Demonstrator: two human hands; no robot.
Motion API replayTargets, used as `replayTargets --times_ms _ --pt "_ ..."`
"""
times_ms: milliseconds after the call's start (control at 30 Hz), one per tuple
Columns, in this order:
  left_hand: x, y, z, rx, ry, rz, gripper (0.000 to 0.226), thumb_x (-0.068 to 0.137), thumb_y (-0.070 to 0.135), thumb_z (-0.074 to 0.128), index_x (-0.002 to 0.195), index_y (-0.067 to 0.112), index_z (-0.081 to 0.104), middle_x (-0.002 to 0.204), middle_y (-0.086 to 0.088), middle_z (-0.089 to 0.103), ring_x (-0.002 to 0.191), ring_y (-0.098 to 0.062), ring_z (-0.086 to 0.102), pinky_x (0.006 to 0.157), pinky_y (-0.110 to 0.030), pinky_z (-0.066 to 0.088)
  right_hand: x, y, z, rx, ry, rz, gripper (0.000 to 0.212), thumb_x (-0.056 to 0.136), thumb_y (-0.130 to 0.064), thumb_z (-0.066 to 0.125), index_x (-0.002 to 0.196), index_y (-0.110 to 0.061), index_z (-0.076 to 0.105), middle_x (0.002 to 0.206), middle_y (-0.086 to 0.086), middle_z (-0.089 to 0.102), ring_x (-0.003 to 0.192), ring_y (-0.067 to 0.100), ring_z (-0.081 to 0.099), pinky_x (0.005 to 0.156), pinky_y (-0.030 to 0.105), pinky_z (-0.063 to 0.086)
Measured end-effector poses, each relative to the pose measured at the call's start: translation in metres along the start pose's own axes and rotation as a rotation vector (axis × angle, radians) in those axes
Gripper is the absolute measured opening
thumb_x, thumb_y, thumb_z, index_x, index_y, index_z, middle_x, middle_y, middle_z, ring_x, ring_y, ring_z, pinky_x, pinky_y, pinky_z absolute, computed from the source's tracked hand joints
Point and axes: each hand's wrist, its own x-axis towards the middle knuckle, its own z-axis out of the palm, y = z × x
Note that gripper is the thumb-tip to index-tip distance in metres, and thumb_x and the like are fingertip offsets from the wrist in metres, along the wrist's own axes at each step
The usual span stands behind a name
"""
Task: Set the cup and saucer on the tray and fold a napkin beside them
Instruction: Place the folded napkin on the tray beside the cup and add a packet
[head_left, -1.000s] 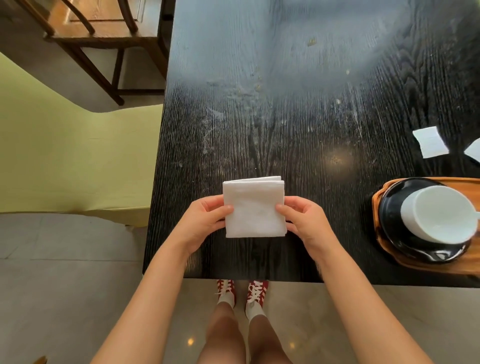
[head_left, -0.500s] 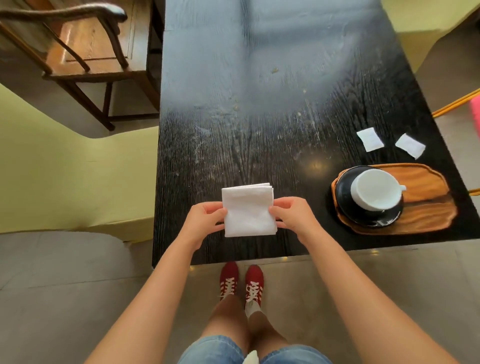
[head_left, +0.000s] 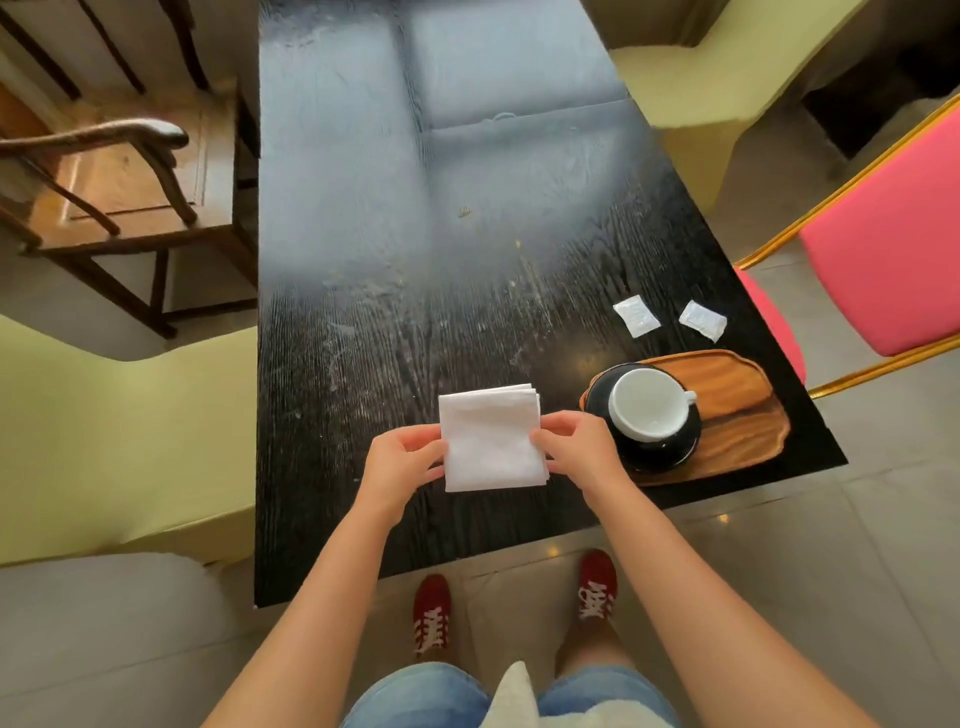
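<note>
The folded napkin (head_left: 491, 441) sat over the table (head_left: 363, 338) left of the tray (head_left: 737, 415), left hand (head_left: 402, 457) and right hand (head_left: 576, 447) pinching its side edges, so I'd guess light, floppy paper best gripped at those edges.

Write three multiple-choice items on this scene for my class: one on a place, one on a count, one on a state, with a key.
1. Where does the cup stand?
A. on the saucer on the tray
B. on the bare table
C. on a chair

2. How many small white packets lie beyond the tray?
A. one
B. two
C. four

3. How is the napkin?
A. crumpled
B. spread flat
C. folded

Key: 1 A, cup sits on the dark saucer at the tray's left end. 2 B, packets and. 3 C, left hand and right hand pinch a layered square.
</note>
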Motion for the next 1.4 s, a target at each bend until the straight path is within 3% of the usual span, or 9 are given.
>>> replayTargets --times_ms 233,400,600,833,967,1067,1200,1300,1400 --pt "0.000 0.042 0.098 0.003 0.136 0.118 0.019 0.084 0.011 0.065 0.101 0.018 0.070 0.093 0.008 0.070 0.085 -0.004 0.067 0.061 -0.014 0.053 0.028 -0.007 -0.101 0.051 -0.013 -0.120 0.011 0.082 -0.011 0.065 0.091 -0.019 0.064 0.085 -0.007 0.063 0.085 0.011 0.062 0.070 0.029 0.057" --pt "-0.005 0.068 0.185 -0.037 0.181 0.138 0.021 0.084 0.009 0.064 0.103 0.015 0.070 0.097 0.003 0.072 0.089 -0.009 0.068 0.070 -0.024 0.057 0.053 -0.011 -0.196 0.013 -0.097 -0.162 0.014 0.081 -0.011 0.065 0.094 -0.017 0.064 0.086 -0.006 0.065 0.086 0.011 0.062 0.067 0.026 0.056" --pt "-0.004 0.087 0.256 -0.060 0.239 0.130 0.022 0.082 0.005 0.064 0.101 0.013 0.071 0.095 0.001 0.072 0.088 -0.010 0.068 0.067 -0.022 0.056 0.076 -0.001 -0.266 0.017 -0.131 -0.140 0.013 0.079 -0.012 0.066 0.089 -0.020 0.067 0.091 -0.001 0.068 0.088 0.014 0.065 0.071 0.037 0.059" --pt "0.010 0.085 0.297 0.053 0.292 0.182 0.020 0.080 0.006 0.064 0.095 0.019 0.069 0.087 0.002 0.072 0.084 -0.010 0.068 0.073 -0.031 0.058 0.092 0.010 -0.298 0.056 -0.135 -0.123 0.013 0.082 -0.007 0.063 0.088 -0.018 0.067 0.091 0.003 0.068 0.086 0.015 0.065 0.063 0.028 0.057" --pt "0.012 0.085 0.326 0.152 0.349 0.216 0.019 0.085 0.007 0.058 0.096 0.017 0.047 0.090 0.007 0.065 0.086 -0.001 0.060 0.066 -0.009 0.045 0.107 0.025 -0.311 0.100 -0.107 -0.078 0.012 0.084 -0.005 0.062 0.090 -0.014 0.066 0.089 0.001 0.067 0.082 0.013 0.065 0.057 0.024 0.055" --pt "0.008 0.076 0.353 0.255 0.276 0.187 0.014 0.087 0.005 0.050 0.095 0.017 0.049 0.098 0.008 0.060 0.086 -0.001 0.056 0.065 -0.011 0.044 0.119 0.039 -0.320 0.054 -0.117 -0.036 0.014 0.085 -0.005 0.061 0.095 -0.013 0.066 0.090 -0.002 0.067 0.083 0.010 0.063 0.066 0.028 0.056" --pt "0.017 0.060 0.387 0.297 0.319 0.153 0.017 0.087 0.005 0.049 0.093 0.020 0.055 0.112 0.008 0.054 0.105 -0.005 0.049 0.082 -0.011 0.040 0.143 0.053 -0.328 0.000 -0.180 -0.037 0.019 0.084 -0.003 0.061 0.085 -0.021 0.066 0.087 -0.003 0.069 0.082 0.010 0.065 0.068 0.031 0.056" --pt "0.025 0.049 0.411 0.362 0.362 0.138 0.018 0.088 0.005 0.051 0.098 0.017 0.059 0.125 0.007 0.047 0.113 -0.001 0.039 0.085 -0.001 0.032 0.161 0.064 -0.332 -0.052 -0.172 -0.045 0.022 0.082 -0.003 0.062 0.080 -0.025 0.065 0.084 -0.004 0.069 0.082 0.013 0.066 0.075 0.038 0.058" --pt "0.034 0.040 0.430 0.443 0.409 0.124 0.023 0.088 0.006 0.053 0.108 0.016 0.058 0.135 0.001 0.042 0.117 -0.004 0.036 0.096 -0.011 0.028 0.173 0.075 -0.335 -0.093 -0.162 -0.048 0.021 0.081 -0.006 0.063 0.080 -0.027 0.065 0.084 -0.003 0.069 0.083 0.014 0.066 0.077 0.045 0.057"
